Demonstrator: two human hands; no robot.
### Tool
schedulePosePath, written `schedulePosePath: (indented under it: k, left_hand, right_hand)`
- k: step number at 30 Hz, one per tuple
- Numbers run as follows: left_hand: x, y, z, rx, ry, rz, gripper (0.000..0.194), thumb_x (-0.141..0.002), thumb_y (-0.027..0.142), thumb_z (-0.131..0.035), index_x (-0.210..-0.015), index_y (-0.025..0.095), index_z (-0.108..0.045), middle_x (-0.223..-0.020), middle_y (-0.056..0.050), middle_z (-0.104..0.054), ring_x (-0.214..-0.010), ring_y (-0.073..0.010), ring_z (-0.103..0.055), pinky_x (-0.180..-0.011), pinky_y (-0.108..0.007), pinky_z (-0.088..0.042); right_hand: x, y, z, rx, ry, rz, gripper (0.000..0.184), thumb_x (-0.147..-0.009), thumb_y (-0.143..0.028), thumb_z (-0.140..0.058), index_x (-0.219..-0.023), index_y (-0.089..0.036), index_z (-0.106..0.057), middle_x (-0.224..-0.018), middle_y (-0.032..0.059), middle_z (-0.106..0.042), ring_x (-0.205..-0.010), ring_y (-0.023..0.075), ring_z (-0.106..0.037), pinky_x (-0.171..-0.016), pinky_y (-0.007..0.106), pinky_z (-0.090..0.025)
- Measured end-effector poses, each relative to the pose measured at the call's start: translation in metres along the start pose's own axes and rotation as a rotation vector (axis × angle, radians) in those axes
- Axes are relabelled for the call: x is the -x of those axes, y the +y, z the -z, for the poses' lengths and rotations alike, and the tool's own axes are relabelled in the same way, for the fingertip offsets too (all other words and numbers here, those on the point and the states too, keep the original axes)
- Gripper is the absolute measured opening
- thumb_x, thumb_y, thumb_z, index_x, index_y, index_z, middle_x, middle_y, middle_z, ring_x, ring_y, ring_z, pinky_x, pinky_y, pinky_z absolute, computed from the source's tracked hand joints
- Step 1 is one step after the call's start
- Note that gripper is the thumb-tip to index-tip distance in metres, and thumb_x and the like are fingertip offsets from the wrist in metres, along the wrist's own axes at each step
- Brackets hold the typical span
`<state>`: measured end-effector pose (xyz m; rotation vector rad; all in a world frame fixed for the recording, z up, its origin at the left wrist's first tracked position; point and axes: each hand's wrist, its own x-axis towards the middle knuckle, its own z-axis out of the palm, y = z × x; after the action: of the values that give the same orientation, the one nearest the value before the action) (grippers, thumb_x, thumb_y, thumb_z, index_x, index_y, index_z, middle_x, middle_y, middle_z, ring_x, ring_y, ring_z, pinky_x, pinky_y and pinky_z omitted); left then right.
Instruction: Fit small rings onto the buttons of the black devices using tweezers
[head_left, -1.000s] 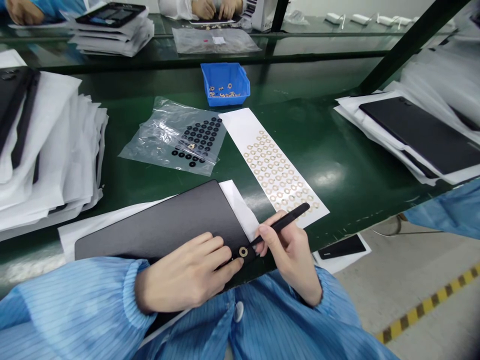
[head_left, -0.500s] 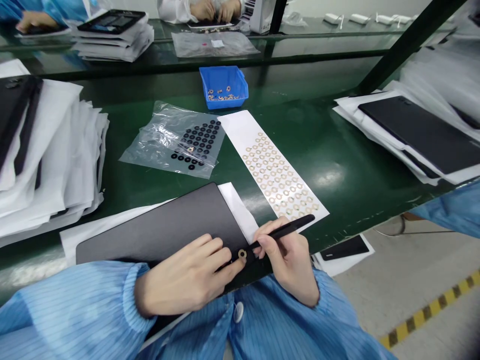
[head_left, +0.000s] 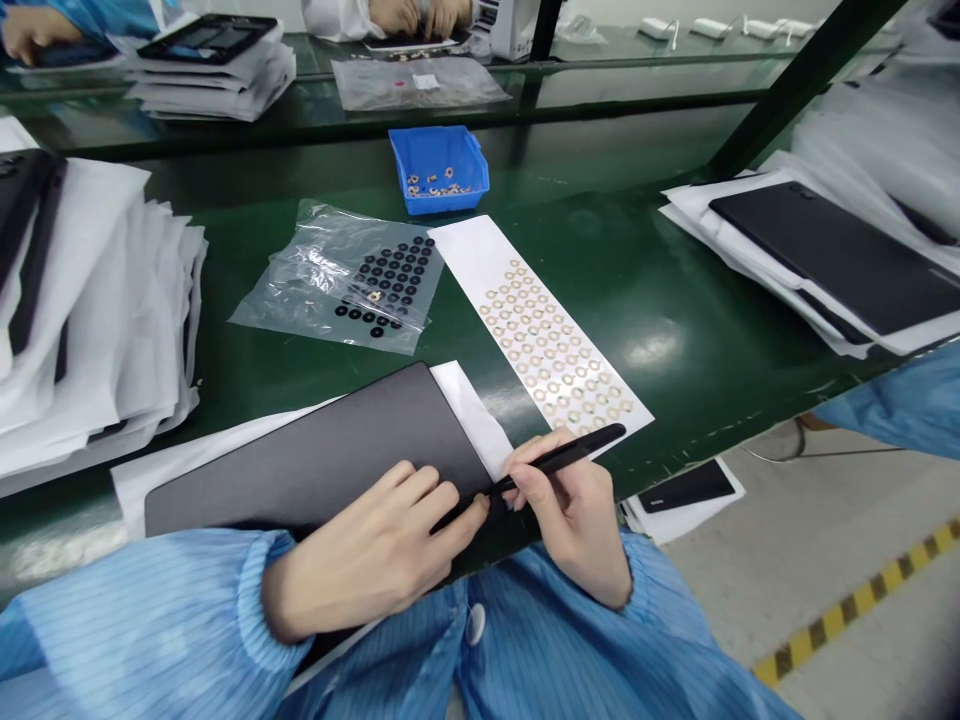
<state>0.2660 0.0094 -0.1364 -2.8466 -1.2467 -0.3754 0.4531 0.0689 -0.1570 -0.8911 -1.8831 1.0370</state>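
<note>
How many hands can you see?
5. The wearer's left hand is at the dark panel; the right hand grips a black tool. One co-worker's hand shows at top left; at top centre are a fourth hand and a fifth hand. Others may be hidden.

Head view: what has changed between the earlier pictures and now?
The left hand now covers roughly where the pale ring showed, and the ring is no longer clearly visible. The black tool in the right hand has tipped flatter, its handle end lower. The dark panel, blue bin and white sheet stayed put.
</note>
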Motion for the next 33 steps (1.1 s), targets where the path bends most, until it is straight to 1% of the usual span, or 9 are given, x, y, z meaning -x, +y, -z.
schedulePosePath:
  k: [3,6,12,16,18,21,23,28,33]
  left_hand:
    - [-0.0016,-0.0016,0.0023,-0.025,-0.063,0.005,0.027,-0.09,0.012,-0.041,-0.116,0.012,-0.051,-0.074,-0.003,-0.051,-0.067,-0.0196,-0.043,-0.061,-0.033,-0.032]
    - [-0.0027,-0.0048,0.0039,-0.019,-0.104,-0.044,0.027,-0.09,0.016,-0.048,-0.116,0.013,-0.052,-0.076,-0.003,-0.051,-0.068,-0.0189,-0.042,-0.061,-0.033,-0.031]
    - [-0.0007,-0.0091,0.0032,0.009,-0.097,-0.064,0.018,-0.09,0.02,-0.055,-0.108,0.018,-0.055,-0.076,-0.001,-0.049,-0.068,-0.0181,-0.041,-0.061,-0.033,-0.028]
    - [0.0014,-0.0098,0.0024,0.011,-0.068,-0.062,0.017,-0.092,0.019,-0.05,-0.108,0.018,-0.054,-0.076,-0.002,-0.048,-0.068,-0.0185,-0.041,-0.061,-0.033,-0.028]
    - [0.0015,-0.0099,0.0024,0.02,-0.048,-0.056,0.021,-0.092,0.019,-0.047,-0.112,0.017,-0.053,-0.077,-0.002,-0.049,-0.068,-0.0186,-0.041,-0.062,-0.033,-0.029]
    - [0.001,-0.0098,0.0024,0.024,-0.043,-0.033,0.029,-0.089,0.018,-0.049,-0.118,0.016,-0.049,-0.078,-0.002,-0.05,-0.069,-0.0187,-0.042,-0.063,-0.033,-0.031]
    - [0.0008,-0.0096,0.0023,0.027,-0.043,-0.025,0.031,-0.087,0.017,-0.051,-0.118,0.015,-0.048,-0.078,-0.002,-0.05,-0.069,-0.0187,-0.042,-0.063,-0.033,-0.031]
    - [0.0012,-0.0079,0.0011,0.042,-0.042,-0.014,0.03,-0.088,0.016,-0.051,-0.118,0.014,-0.049,-0.079,-0.002,-0.049,-0.07,-0.0192,-0.042,-0.064,-0.033,-0.03]
    - [0.0005,-0.005,0.0,0.064,-0.051,0.052,0.028,-0.09,0.012,-0.043,-0.116,0.015,-0.052,-0.076,-0.002,-0.048,-0.069,-0.019,-0.043,-0.063,-0.032,-0.031]
  right_hand:
    - [0.0012,0.0003,-0.0004,-0.053,0.037,-0.021,0.011,-0.092,-0.018,-0.047,-0.083,-0.019,-0.053,-0.073,0.0002,-0.058,-0.052,0.0087,-0.06,-0.049,0.02,-0.05]
    - [0.0022,0.0022,-0.0001,-0.088,0.058,-0.039,0.011,-0.092,-0.019,-0.048,-0.083,-0.019,-0.054,-0.073,-0.0002,-0.058,-0.051,0.0082,-0.06,-0.049,0.019,-0.051]
    - [0.0022,0.0046,0.002,-0.096,0.024,-0.021,0.012,-0.093,-0.019,-0.047,-0.082,-0.019,-0.055,-0.07,-0.0007,-0.058,-0.051,0.0084,-0.06,-0.049,0.018,-0.049]
    - [0.0037,0.0057,0.0027,-0.094,-0.005,0.0,0.011,-0.092,-0.019,-0.048,-0.084,-0.019,-0.054,-0.071,0.0,-0.058,-0.054,0.0098,-0.06,-0.051,0.021,-0.049]
    - [0.0045,0.0066,0.0025,-0.091,-0.002,0.012,0.01,-0.092,-0.019,-0.048,-0.084,-0.02,-0.054,-0.072,0.0001,-0.058,-0.055,0.0102,-0.06,-0.051,0.021,-0.049]
    - [0.0052,0.0072,0.0023,-0.081,0.005,0.017,0.01,-0.092,-0.018,-0.048,-0.085,-0.02,-0.054,-0.073,0.0001,-0.058,-0.057,0.0108,-0.061,-0.053,0.022,-0.049]
    - [0.0051,0.0069,0.0023,-0.069,0.007,0.016,0.01,-0.092,-0.018,-0.047,-0.085,-0.02,-0.054,-0.072,0.0001,-0.058,-0.057,0.011,-0.061,-0.053,0.023,-0.049]
    - [0.0048,0.0067,0.0033,-0.041,0.013,0.024,0.011,-0.092,-0.018,-0.047,-0.084,-0.02,-0.054,-0.071,0.0,-0.058,-0.056,0.0115,-0.06,-0.052,0.023,-0.047]
    - [0.005,0.0065,0.0032,0.0,0.013,0.04,0.01,-0.091,-0.019,-0.048,-0.084,-0.02,-0.054,-0.071,0.0008,-0.058,-0.056,0.0128,-0.06,-0.051,0.025,-0.047]
